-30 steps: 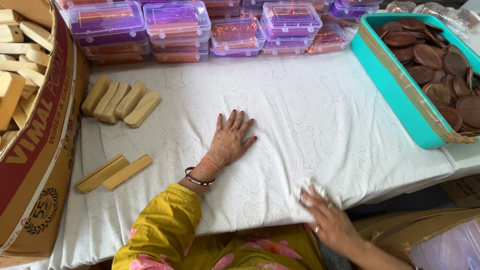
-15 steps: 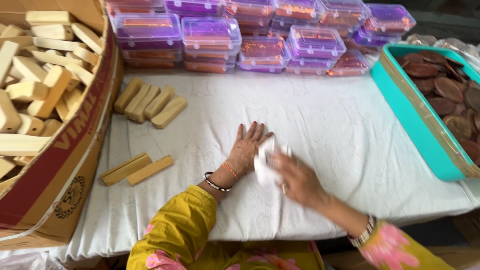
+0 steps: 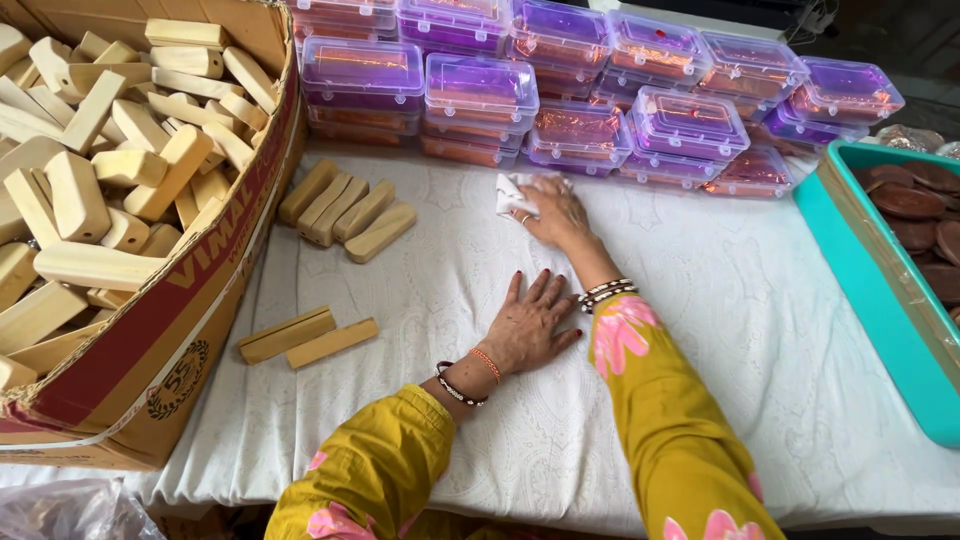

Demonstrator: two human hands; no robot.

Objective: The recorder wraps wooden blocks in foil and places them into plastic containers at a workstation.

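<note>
Change: since half a second ago the right hand has carried the white cloth away from the left hand, up the table toward the stacked boxes; the left hand has stayed flat in place.
Right hand: reaches forward across the left forearm, fingers curled over the cloth and pressing it onto the white table cover.
Left hand: open, palm down, fingers spread on the cover, holding nothing.
White cloth: crumpled, partly under the right hand, just in front of the boxes.
Purple-lidded boxes: clear plastic, stacked in rows along the far edge of the table, close behind the cloth, so they bound the wiping hand's far side.
Row of four wooden blocks: lying side by side, left of the cloth, near but not touching it.
Pair of wooden blocks: lying left of the left hand, near the carton.
Cardboard carton: at the left edge, heaped with loose pale wooden blocks.
Teal tray: at the right edge, holding brown round discs, well apart from both hands.
Plastic bag: clear, at the lower left corner below the carton.
</note>
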